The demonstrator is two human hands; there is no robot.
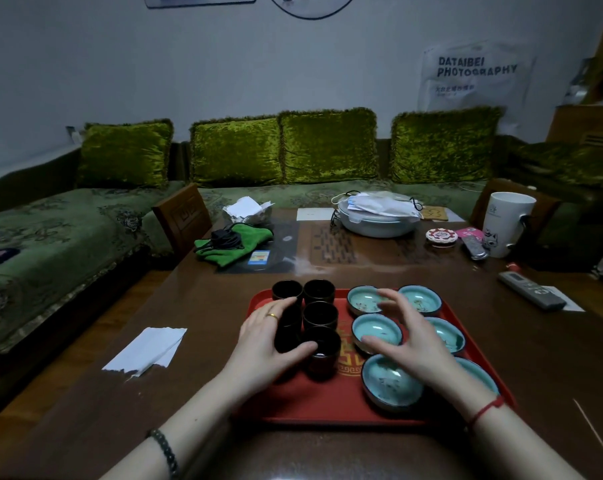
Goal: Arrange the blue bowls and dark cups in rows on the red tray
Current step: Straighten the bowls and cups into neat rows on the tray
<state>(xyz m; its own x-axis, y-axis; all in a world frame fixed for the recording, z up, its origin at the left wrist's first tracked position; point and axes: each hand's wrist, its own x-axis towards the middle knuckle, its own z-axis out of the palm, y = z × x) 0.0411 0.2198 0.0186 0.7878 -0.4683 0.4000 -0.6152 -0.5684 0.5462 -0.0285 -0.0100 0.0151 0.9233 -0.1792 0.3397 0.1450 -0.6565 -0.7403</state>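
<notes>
The red tray [314, 403] lies on the brown table in front of me. On its left half stand several dark cups in two columns, the far pair [287, 290] [319, 292] side by side. Another dark cup [320, 315] and the near dark cup [324, 351] follow in the right column. My left hand [265, 344] wraps a dark cup [288, 332] in the left column, thumb against the near cup. Several blue bowls fill the right half in two columns, among them a far bowl [364, 299], a middle bowl [376, 329] and a near bowl [388, 382]. My right hand [411, 341] hovers over them, fingers spread, holding nothing.
A torn white paper [147, 348] lies left of the tray. A remote [532, 291] lies to the right. Farther back are a green cloth with cables [234, 242], a lidded grey pot [379, 216] and a white mug [506, 223]. A green sofa stands behind the table.
</notes>
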